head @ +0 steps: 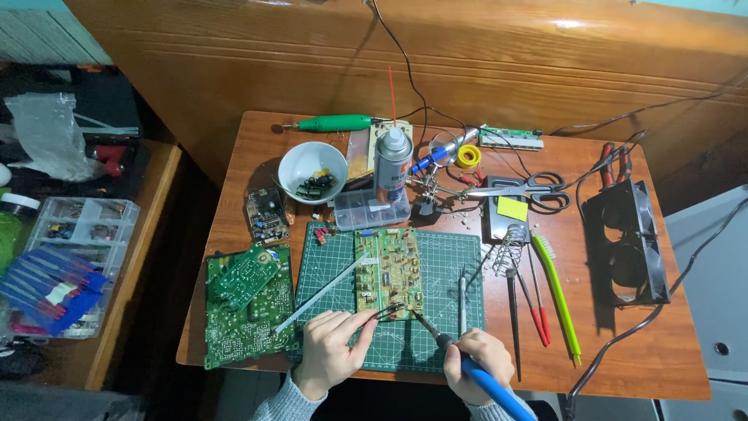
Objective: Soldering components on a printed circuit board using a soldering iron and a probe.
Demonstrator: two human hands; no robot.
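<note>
- Tweezers [387, 312] pinched in left hand [331, 343], tips at 2 o'clock on tan circuit board [389, 271].
- Soldering iron [460, 360] gripped by right hand [477, 360], tip at 10 o'clock, near board's lower edge.

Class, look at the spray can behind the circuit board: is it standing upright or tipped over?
Upright. The spray can stands on its base beside the white bowl, nozzle on top, its thin red straw pointing straight up.
</note>
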